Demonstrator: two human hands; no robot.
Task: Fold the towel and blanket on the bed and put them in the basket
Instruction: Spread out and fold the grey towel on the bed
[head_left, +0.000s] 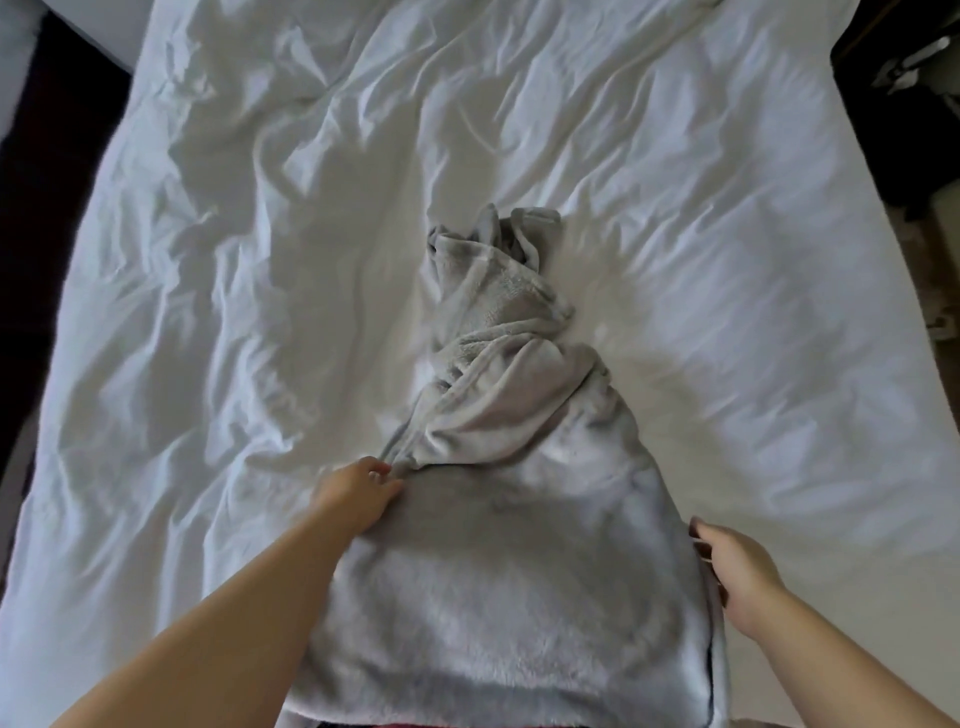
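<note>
From the head camera I see the grey blanket (509, 545) lying on the white bed (208, 260), near centre. Its far end is twisted into a bunch and its near part is spread flat. My left hand (356, 493) pinches a gathered fold at its left edge. My right hand (737, 566) curls round its right edge.

A grey blanket (519, 519) lies on the bed (208, 260), bunched at its far end. The left hand (358, 488) pinches a gathered corner; the right hand (737, 566) grips the blanket's right edge.
</note>
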